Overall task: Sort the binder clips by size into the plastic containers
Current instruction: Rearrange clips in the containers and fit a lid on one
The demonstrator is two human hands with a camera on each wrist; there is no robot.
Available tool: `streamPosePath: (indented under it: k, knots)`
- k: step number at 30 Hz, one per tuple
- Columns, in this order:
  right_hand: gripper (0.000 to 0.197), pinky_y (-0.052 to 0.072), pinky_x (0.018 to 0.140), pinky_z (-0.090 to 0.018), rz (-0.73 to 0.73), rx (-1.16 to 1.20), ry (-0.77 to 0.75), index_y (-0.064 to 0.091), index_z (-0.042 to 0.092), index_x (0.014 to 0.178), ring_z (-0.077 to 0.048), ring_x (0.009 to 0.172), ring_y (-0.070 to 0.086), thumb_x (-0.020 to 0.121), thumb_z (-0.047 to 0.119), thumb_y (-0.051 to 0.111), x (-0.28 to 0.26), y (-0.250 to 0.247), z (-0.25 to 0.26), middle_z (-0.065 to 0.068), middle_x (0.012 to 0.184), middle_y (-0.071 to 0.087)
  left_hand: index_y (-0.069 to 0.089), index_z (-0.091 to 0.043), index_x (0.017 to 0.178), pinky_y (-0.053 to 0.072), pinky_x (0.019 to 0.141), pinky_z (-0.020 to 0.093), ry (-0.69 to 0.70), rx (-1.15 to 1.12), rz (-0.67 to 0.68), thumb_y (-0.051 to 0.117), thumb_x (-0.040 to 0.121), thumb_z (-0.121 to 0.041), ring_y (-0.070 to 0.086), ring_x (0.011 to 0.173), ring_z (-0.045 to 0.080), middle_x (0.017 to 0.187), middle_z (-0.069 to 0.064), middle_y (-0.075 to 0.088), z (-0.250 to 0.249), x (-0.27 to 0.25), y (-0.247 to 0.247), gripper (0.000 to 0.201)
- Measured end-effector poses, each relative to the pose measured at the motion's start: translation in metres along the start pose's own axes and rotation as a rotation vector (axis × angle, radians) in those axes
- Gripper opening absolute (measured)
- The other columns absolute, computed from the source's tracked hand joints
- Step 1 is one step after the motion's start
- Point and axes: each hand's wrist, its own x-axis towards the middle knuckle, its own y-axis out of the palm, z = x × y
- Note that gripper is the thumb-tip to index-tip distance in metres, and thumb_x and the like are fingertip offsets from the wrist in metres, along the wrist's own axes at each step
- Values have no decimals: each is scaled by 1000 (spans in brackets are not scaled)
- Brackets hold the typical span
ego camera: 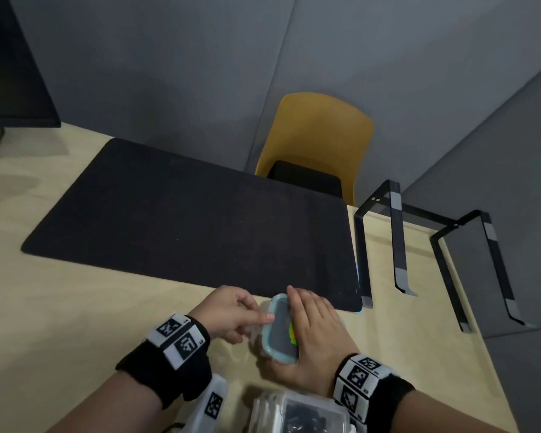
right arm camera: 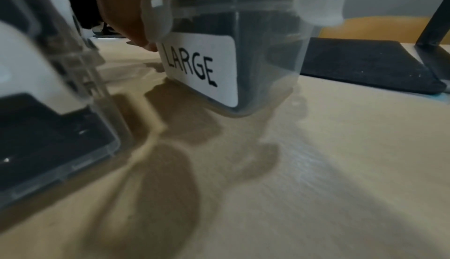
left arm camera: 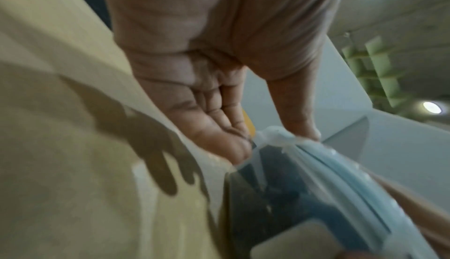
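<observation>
A small clear plastic container (ego camera: 278, 329) with a teal-rimmed lid stands on the wooden table by the near edge of the black mat. Its label (right arm camera: 202, 68) reads LARGE, and dark contents show through the wall (right arm camera: 265, 51), which looks tilted. My left hand (ego camera: 256, 314) pinches the white clasp (left arm camera: 275, 136) on the lid's left side, thumb on top. My right hand (ego camera: 303, 314) lies flat along the right side of the lid, fingers straight. A bit of green and orange shows at that hand's edge. A second clear container (ego camera: 300, 410) with black clips inside sits just in front of me.
The black mat (ego camera: 200, 220) covers the middle of the table. A yellow chair (ego camera: 319, 145) stands beyond the far edge. A black metal stand (ego camera: 388, 245) sits on the right, and a dark monitor (ego camera: 10, 73) at the far left.
</observation>
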Motion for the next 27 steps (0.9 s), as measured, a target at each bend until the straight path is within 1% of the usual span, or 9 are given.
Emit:
streamPosePath:
  k: [3, 5, 7, 10, 12, 15, 20, 24, 27]
  knots:
    - [110, 17, 112, -29, -31, -6, -6, 21, 6, 146, -21, 131, 37, 66, 78, 43, -1, 4, -1, -3, 140, 40, 53, -14, 72, 37, 43, 23, -43, 4, -9, 79, 71, -42, 43, 47, 15, 55, 4, 47, 10, -1, 2, 39]
    - [110, 18, 110, -28, -34, -5, -2, 25, 5, 145, -20, 128, 40, 65, 78, 45, -1, 4, -1, -3, 138, 42, 47, -17, 69, 31, 39, 21, -54, 48, -16, 74, 73, -50, 34, 42, 12, 50, 0, 38, 13, -1, 3, 43]
    - [111, 17, 109, -27, -41, -11, -3, 25, 6, 145, -19, 128, 41, 64, 79, 45, 0, 5, -1, -2, 138, 43, 44, -20, 68, 30, 39, 21, -41, 133, -34, 71, 73, -55, 30, 41, 12, 50, -2, 34, 13, 0, 2, 44]
    - [111, 27, 107, -30, -24, -37, 11, 31, 5, 142, -20, 123, 47, 62, 80, 45, 0, 5, -1, -3, 132, 48, 44, -20, 69, 28, 43, 25, 11, 208, 76, 61, 84, -52, 31, 46, 14, 54, -1, 35, 9, 0, 2, 39]
    - [113, 24, 109, -30, -18, -27, 3, 26, 6, 145, -20, 126, 43, 62, 81, 45, 0, 4, -1, -3, 136, 45, 42, -19, 73, 25, 44, 24, 46, 185, 165, 51, 94, -42, 30, 49, 11, 58, -2, 35, 7, -3, 6, 32]
    - [114, 19, 112, -31, -24, -19, -11, 19, 7, 147, -20, 132, 36, 63, 81, 44, 1, 3, -2, -3, 141, 38, 41, -18, 77, 24, 43, 18, 73, 154, 219, 41, 100, -31, 30, 48, 6, 60, -4, 36, 4, -7, 13, 27]
    - [114, 14, 112, -28, -17, -13, -8, 17, 9, 148, -19, 133, 34, 63, 81, 42, 1, 2, -2, -2, 143, 35, 42, -18, 80, 23, 43, 18, 59, 203, 219, 38, 101, -31, 31, 50, 7, 61, -4, 36, 2, -9, 15, 25]
    - [119, 4, 115, -25, 7, 20, 3, 7, 11, 149, -16, 140, 20, 62, 85, 39, -1, 0, -1, 0, 150, 23, 43, -20, 81, 31, 49, 22, 98, 318, 106, 43, 97, -40, 39, 55, 7, 68, -6, 44, 2, -13, 16, 26]
    - [129, 4, 120, -31, 12, 46, 51, 1, 12, 150, -15, 143, 9, 55, 97, 19, -1, -1, -1, 1, 153, 13, 44, -19, 88, 38, 49, 25, 200, 231, -8, 57, 90, -40, 45, 61, 12, 72, -2, 48, 3, -15, 17, 25]
